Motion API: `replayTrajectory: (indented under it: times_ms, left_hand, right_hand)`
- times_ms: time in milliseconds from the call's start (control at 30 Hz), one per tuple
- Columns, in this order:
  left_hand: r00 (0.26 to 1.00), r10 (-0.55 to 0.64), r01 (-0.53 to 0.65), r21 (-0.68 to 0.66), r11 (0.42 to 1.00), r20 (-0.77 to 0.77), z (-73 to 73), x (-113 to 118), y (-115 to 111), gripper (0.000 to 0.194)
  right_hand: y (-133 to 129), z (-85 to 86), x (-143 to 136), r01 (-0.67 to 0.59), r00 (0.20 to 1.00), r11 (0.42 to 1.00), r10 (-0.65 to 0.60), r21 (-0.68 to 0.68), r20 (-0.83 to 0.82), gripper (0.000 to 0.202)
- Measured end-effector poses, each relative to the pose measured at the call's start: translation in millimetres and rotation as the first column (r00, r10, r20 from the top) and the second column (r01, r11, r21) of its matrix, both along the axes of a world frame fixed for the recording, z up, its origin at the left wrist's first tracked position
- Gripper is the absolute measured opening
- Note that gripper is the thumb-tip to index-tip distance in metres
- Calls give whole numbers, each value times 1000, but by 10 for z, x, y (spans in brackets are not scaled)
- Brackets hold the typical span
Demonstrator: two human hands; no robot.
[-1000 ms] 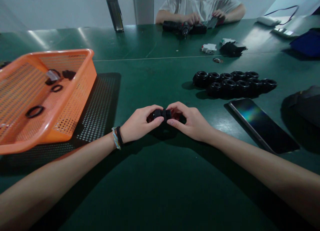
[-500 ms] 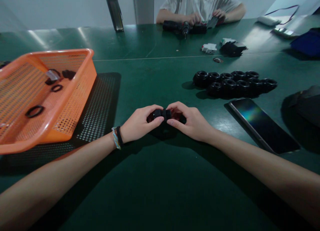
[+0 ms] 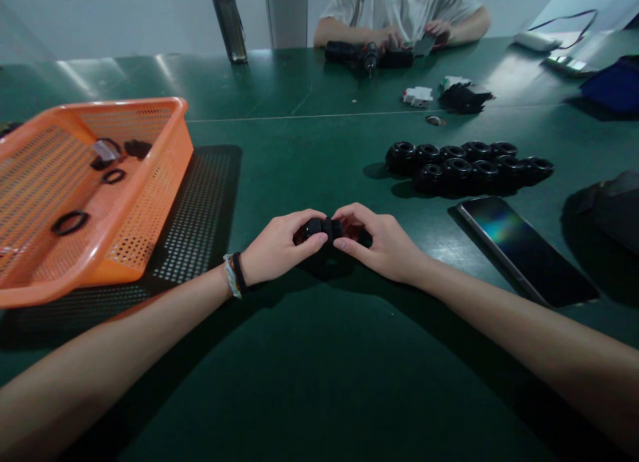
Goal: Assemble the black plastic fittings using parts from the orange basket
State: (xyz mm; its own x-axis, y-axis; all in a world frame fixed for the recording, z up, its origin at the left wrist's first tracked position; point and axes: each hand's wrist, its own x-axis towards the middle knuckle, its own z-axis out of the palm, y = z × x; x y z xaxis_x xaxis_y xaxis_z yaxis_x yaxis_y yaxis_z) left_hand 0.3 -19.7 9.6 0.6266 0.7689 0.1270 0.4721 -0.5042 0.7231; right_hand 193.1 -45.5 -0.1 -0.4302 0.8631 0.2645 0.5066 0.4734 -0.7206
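Between my two hands, just above the green table (image 3: 319,355), is a small black ribbed cylindrical part (image 3: 328,229). My left hand (image 3: 284,245) is closed on its left end, thumb in front and fingers behind. On the right end, the thumb and fingertips of my right hand (image 3: 377,242) pinch the same part. My fingers cover much of it, so I cannot tell whether it is one piece or two joined pieces. Several glossy black round parts with holes in their tops (image 3: 456,169) stand in two rows beyond my right hand.
To the left stands an orange perforated basket (image 3: 164,209) with several black rings inside. A phone (image 3: 529,249) lies to the right, near a dark cloth-like object (image 3: 616,206). Across the table, a person's hands are by a power drill (image 3: 369,56); a metal bottle (image 3: 228,22) stands far left.
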Motion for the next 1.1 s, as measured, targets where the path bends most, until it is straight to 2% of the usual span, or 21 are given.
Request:
replayTrajectory:
  times_ms: [1100]
  left_hand:
    - [1000, -7, 7, -1, 1000, 8, -26, -4, 10, 36]
  right_hand:
    - [12, -4, -8, 8, 1000, 1000, -8, -7, 7, 16]
